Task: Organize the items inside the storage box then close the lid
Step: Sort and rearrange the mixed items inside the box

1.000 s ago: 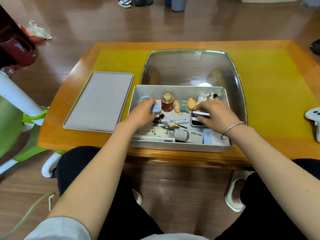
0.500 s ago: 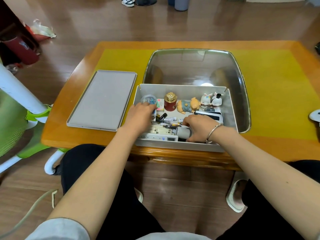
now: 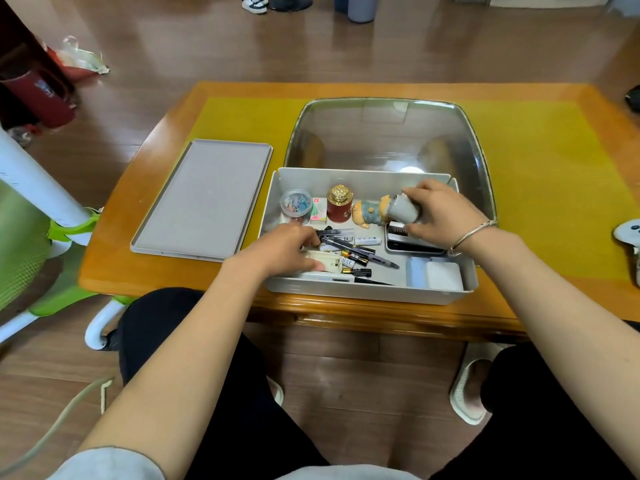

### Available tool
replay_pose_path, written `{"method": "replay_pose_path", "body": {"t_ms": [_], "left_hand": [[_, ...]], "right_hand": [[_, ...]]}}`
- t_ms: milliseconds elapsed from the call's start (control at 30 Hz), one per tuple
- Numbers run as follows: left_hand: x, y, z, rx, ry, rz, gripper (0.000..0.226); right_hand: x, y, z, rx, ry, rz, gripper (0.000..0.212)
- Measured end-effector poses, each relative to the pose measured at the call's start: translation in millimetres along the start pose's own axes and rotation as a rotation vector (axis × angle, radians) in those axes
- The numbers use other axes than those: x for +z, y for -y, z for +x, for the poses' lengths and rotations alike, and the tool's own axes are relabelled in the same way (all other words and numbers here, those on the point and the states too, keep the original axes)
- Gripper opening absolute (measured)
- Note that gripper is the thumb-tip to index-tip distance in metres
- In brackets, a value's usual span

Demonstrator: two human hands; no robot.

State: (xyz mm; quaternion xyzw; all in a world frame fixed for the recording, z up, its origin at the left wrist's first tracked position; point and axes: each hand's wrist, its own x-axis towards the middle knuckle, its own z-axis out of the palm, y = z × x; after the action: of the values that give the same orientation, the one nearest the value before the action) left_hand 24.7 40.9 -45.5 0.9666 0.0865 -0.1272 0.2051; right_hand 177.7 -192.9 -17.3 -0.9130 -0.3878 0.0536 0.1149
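While half-hidden by the right hand (image 3: 441, 216) gripping it, grey cylinder (image 3: 403, 211); left hand (image 3: 287, 249) grip unclear, fingers obscured.

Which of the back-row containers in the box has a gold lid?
The dark red jar, between the small pink box and the doll. The round tub at far left is clear plastic holding coloured clips.

R hand (image 3: 446, 216) grips grey cylinder (image 3: 403, 210) over box (image 3: 367, 292).

The right hand (image 3: 445, 216) hides the two small toys at the far right of the box (image 3: 367, 293); the left hand (image 3: 282, 249) covers part of a cream thing (image 3: 327, 262). A white thing (image 3: 629, 237) at the right is cut off by the edge.
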Motion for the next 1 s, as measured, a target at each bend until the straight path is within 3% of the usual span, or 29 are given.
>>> {"method": "replay_pose_path", "body": {"t_ms": [133, 233, 367, 500, 667, 833, 933, 1000], "left_hand": [[-1.6, -2.4, -0.8, -0.041, 0.085, -0.063, 0.061], [-3.8, -2.8, -2.7, -0.027, 0.146, -0.059, 0.062], [-4.3, -5.0, -3.7, 0.007, 0.14, 0.041, 0.052], [-3.0, -6.2, -4.4, 0.014, 0.135, 0.062, 0.05], [-1.7, -5.5, -2.2, -0.036, 0.185, 0.076, 0.062], [-5.8, -2.4, 3.9, -0.117, 0.263, 0.031, 0.077], [-6.3, -5.6, 10.4, -0.082, 0.241, 0.149, 0.067], [-5.0, -5.4, 12.7, -0.058, 0.228, 0.106, 0.049]], "right_hand": [[15.0, -5.4, -1.7, 0.051, -0.044, -0.242, 0.047], [22.8, -4.4, -5.8, 0.082, -0.065, -0.247, 0.048], [30.4, 0.3, -6.8, 0.021, 0.031, -0.301, 0.07], [33.7, 8.2, -2.8, -0.046, 0.066, -0.356, 0.067], [30.3, 6.2, -3.7, -0.005, -0.01, -0.426, 0.052], [31.8, 5.8, -5.6, -0.009, -0.004, -0.389, 0.068], [28.9, 8.1, -4.1, -0.003, -0.02, -0.36, 0.073], [26.1, 7.7, -4.2, 0.008, -0.03, -0.342, 0.069]]}}
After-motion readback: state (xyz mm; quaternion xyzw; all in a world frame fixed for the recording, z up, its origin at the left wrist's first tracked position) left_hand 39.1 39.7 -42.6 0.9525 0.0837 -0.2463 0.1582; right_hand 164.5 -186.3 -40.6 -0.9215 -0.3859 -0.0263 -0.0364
